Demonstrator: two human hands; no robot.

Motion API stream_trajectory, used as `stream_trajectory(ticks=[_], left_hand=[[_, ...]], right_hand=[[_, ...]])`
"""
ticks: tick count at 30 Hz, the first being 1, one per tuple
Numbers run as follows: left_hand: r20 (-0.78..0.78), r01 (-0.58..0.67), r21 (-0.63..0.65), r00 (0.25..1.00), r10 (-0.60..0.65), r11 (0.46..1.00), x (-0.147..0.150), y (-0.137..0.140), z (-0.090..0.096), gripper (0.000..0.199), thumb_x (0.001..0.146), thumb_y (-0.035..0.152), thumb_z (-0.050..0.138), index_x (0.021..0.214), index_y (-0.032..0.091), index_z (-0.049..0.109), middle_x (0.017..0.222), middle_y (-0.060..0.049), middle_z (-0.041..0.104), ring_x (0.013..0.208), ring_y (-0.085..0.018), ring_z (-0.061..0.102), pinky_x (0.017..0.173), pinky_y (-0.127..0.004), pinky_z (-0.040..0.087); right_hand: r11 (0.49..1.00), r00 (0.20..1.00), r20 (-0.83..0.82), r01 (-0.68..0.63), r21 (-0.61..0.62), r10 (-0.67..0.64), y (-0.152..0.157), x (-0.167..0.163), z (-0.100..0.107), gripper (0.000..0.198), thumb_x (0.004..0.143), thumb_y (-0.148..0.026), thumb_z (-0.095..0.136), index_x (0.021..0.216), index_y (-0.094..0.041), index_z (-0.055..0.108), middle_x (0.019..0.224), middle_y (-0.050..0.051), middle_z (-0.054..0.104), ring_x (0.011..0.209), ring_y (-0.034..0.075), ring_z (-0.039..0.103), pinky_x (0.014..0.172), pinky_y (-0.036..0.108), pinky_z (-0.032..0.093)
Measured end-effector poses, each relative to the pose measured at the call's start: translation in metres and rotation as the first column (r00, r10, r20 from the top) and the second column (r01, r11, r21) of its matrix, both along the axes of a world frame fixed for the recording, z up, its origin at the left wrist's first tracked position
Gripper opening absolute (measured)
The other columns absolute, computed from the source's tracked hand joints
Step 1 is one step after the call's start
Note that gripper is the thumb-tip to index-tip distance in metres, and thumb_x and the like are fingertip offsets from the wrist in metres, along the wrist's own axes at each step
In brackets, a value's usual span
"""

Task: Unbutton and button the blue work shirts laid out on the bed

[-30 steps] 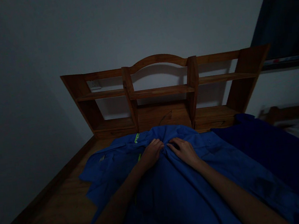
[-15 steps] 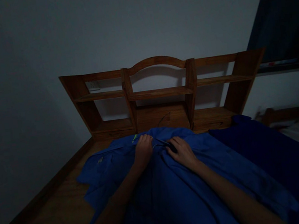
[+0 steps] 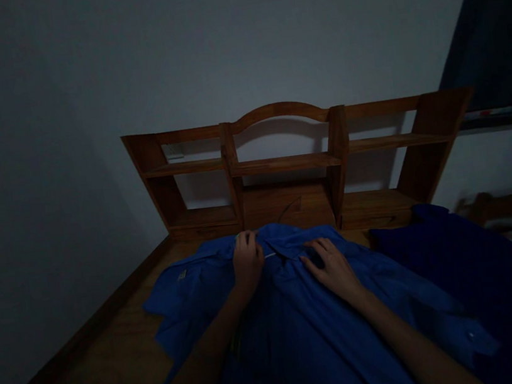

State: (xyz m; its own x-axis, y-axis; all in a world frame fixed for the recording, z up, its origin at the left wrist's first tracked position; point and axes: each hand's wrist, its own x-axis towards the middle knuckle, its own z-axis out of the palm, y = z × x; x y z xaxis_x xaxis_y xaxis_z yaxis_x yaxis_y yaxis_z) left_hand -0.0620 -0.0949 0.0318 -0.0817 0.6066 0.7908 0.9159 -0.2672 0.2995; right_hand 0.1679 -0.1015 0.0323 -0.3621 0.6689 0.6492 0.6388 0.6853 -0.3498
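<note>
Garment (image 3: 300, 338) in blue lies spread before the wooden shelf unit (image 3: 287, 163), 2 hands at its far part: left hand (image 3: 248, 260) with fingers curled, grip impossible to tell; right hand (image 3: 333, 265) with thumb and fingers parted.

Room above garment (image 3: 313, 330), shelf (image 3: 287, 163) behind

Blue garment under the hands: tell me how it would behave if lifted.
The blue garment is probably floppy, since it lies in soft folds and creases. It seems unlikely to roll, being spread out wide.
</note>
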Motion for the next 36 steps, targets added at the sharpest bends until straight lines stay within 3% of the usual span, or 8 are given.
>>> stream_trajectory(ticks=[5, 10, 13, 15, 21, 36], left_hand=[[-0.088, 0.228, -0.126, 0.967, -0.239, 0.966, 0.019, -0.012, 0.009, 0.03, 0.086, 0.022, 0.046, 0.116, 0.024, 0.05, 0.115, -0.006, 0.053, 0.107, -0.022, 0.05, 0.091, -0.038, 0.043], [-0.034, 0.536, -0.276, 0.824, -0.566, 0.798, 0.025, -0.011, -0.002, 0.036, 0.087, 0.019, 0.045, 0.122, 0.027, 0.047, 0.123, -0.002, 0.05, 0.113, -0.015, 0.048, 0.097, -0.031, 0.042], [-0.022, 0.612, -0.335, 0.755, -0.656, 0.716, 0.022, -0.007, -0.008, 0.039, 0.087, 0.013, 0.042, 0.123, 0.026, 0.047, 0.118, -0.003, 0.053, 0.111, -0.014, 0.049, 0.097, -0.031, 0.042], [-0.024, 0.62, -0.358, 0.742, -0.67, 0.698, 0.02, -0.005, -0.011, 0.036, 0.087, 0.013, 0.042, 0.12, 0.025, 0.05, 0.113, -0.004, 0.056, 0.108, -0.014, 0.051, 0.096, -0.031, 0.042], [-0.039, 0.579, -0.358, 0.775, -0.631, 0.733, 0.016, 0.001, -0.015, 0.022, 0.087, 0.019, 0.047, 0.106, 0.022, 0.058, 0.099, -0.003, 0.059, 0.097, -0.014, 0.054, 0.089, -0.029, 0.044], [-0.168, 0.477, -0.336, 0.818, -0.55, 0.812, 0.016, 0.002, -0.018, 0.021, 0.086, 0.019, 0.046, 0.105, 0.021, 0.054, 0.099, -0.004, 0.057, 0.097, -0.017, 0.052, 0.086, -0.031, 0.044]], right_hand=[[0.998, 0.998, 0.012, -0.06, -0.021, 0.061, 0.002, -0.002, -0.001, 0.027, 0.085, -0.026, 0.051, 0.112, -0.024, 0.053, 0.106, 0.006, 0.054, 0.103, 0.022, 0.049, 0.091, 0.038, 0.042], [0.995, 0.995, 0.004, -0.096, -0.042, 0.096, 0.001, -0.003, -0.004, 0.024, 0.085, -0.021, 0.049, 0.109, -0.024, 0.054, 0.105, 0.005, 0.054, 0.102, 0.02, 0.05, 0.091, 0.035, 0.043], [0.991, 0.994, 0.005, -0.111, -0.07, 0.112, 0.0, -0.002, -0.006, 0.023, 0.086, -0.019, 0.047, 0.107, -0.023, 0.054, 0.104, 0.005, 0.055, 0.101, 0.019, 0.051, 0.09, 0.034, 0.044], [0.989, 0.992, 0.007, -0.122, -0.087, 0.123, 0.0, -0.002, -0.008, 0.022, 0.086, -0.018, 0.046, 0.106, -0.023, 0.054, 0.103, 0.005, 0.055, 0.1, 0.018, 0.052, 0.09, 0.033, 0.044], [0.982, 0.987, 0.008, -0.157, -0.102, 0.159, 0.001, -0.003, -0.008, 0.022, 0.086, -0.017, 0.045, 0.105, -0.022, 0.054, 0.103, 0.004, 0.057, 0.099, 0.017, 0.053, 0.09, 0.031, 0.043], [0.978, 0.984, -0.026, -0.179, -0.11, 0.177, 0.002, -0.004, -0.014, 0.024, 0.085, -0.016, 0.046, 0.107, -0.024, 0.055, 0.102, 0.003, 0.059, 0.098, 0.016, 0.055, 0.089, 0.031, 0.044]])
